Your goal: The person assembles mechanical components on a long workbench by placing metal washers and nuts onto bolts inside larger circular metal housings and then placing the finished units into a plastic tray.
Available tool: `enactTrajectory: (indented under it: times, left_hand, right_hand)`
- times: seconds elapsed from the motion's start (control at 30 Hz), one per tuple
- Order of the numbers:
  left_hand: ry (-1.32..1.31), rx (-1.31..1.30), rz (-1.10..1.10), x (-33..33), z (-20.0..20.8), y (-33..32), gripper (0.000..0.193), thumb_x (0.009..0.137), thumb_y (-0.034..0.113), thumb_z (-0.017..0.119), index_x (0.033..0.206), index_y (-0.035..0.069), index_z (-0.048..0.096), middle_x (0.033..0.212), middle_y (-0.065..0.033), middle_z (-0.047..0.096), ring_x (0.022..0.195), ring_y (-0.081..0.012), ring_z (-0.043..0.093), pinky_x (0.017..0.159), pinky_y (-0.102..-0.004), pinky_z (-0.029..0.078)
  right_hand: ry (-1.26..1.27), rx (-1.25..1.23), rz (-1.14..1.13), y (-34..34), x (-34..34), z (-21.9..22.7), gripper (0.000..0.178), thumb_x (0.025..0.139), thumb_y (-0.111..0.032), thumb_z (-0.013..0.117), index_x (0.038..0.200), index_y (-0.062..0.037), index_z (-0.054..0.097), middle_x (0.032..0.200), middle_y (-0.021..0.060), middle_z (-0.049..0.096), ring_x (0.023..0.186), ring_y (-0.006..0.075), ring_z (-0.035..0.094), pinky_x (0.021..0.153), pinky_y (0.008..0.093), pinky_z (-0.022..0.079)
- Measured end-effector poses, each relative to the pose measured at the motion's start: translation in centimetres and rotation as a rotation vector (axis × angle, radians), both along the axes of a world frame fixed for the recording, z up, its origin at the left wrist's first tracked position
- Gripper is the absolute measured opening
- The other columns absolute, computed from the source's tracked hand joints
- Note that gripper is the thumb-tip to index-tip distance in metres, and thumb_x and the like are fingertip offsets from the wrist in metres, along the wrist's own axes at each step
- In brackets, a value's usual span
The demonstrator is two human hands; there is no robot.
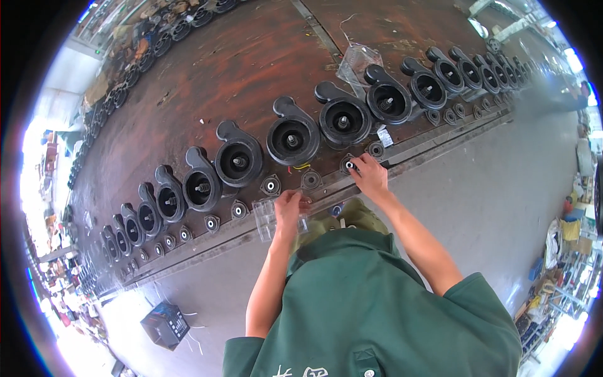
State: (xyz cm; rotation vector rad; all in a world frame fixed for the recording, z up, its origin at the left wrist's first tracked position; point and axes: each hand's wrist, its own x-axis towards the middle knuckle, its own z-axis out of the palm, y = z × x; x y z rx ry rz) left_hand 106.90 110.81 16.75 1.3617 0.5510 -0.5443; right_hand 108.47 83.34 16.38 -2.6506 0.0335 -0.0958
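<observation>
My left hand [290, 210] is closed on a clear plastic compartment tray [264, 220], held at the bench's near edge. To its right, the fingertips of my right hand [372, 176] pinch a small black-and-white ring [351, 165] at the middle of a flat metal flange [345, 161]. Between my hands lies a flange with a plain centre [311, 180]. Another flange [271, 185] beyond my left hand has a white ring in its middle. A round black pump-like housing [344, 120], with a spring-wound shaft standing inside, sits just beyond my right hand.
More black housings [239, 162] stand in a long curved row across the rust-brown bench [188, 94], with flanges in front of them. A crumpled clear plastic bag [361, 63] lies behind the row. A white paper label [384, 136] is near my right hand. A dark box [164, 325] sits on the floor.
</observation>
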Motion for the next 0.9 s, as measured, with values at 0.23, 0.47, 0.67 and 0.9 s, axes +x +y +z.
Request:
enactTrajectory:
  times: [0.23, 0.47, 0.67, 0.9]
  left_hand:
    - [0.017, 0.022, 0.002, -1.2, 0.1, 2.7, 0.014, 0.103, 0.013, 0.056, 0.104, 0.000, 0.061, 0.089, -0.0115, 0.070, 0.070, -0.0197, 0.069, 0.059, -0.0310, 0.055]
    - [0.057, 0.043, -0.190, -2.6, 0.7, 1.9, 0.015, 0.103, 0.015, 0.056, 0.109, 0.002, 0.061, 0.093, -0.0109, 0.071, 0.076, -0.0176, 0.069, 0.064, -0.0298, 0.054]
    - [0.075, 0.188, -0.374, -7.4, 1.9, 2.6, 0.020, 0.103, 0.018, 0.055, 0.107, 0.000, 0.062, 0.093, -0.0101, 0.071, 0.076, -0.0168, 0.067, 0.063, -0.0301, 0.053]
    - [0.194, 0.478, -0.569, -17.7, -4.1, 2.5, 0.018, 0.100, 0.016, 0.061, 0.102, -0.001, 0.067, 0.082, -0.0071, 0.072, 0.069, -0.0118, 0.066, 0.060, -0.0276, 0.052]
  right_hand:
    - [0.032, 0.047, -0.078, 0.5, -0.5, -0.2, 0.027, 0.086, -0.023, 0.075, 0.110, -0.0156, 0.067, 0.100, 0.0058, 0.061, 0.095, 0.0298, 0.068, 0.073, 0.0458, 0.057]
    - [-0.032, -0.087, -0.031, -0.4, -1.1, -1.2, 0.025, 0.086, -0.026, 0.072, 0.108, -0.0164, 0.067, 0.102, 0.0058, 0.060, 0.101, 0.0254, 0.066, 0.075, 0.0421, 0.057]
    - [-0.134, 0.068, -0.119, -0.8, -2.3, -0.9, 0.021, 0.086, -0.025, 0.073, 0.102, -0.0125, 0.066, 0.099, 0.0053, 0.062, 0.098, 0.0265, 0.066, 0.074, 0.0418, 0.058]
    - [-0.405, 0.442, -0.529, -3.0, -13.0, -6.6, 0.020, 0.084, -0.018, 0.079, 0.099, -0.0108, 0.068, 0.087, 0.0069, 0.065, 0.072, 0.0297, 0.067, 0.059, 0.0393, 0.053]
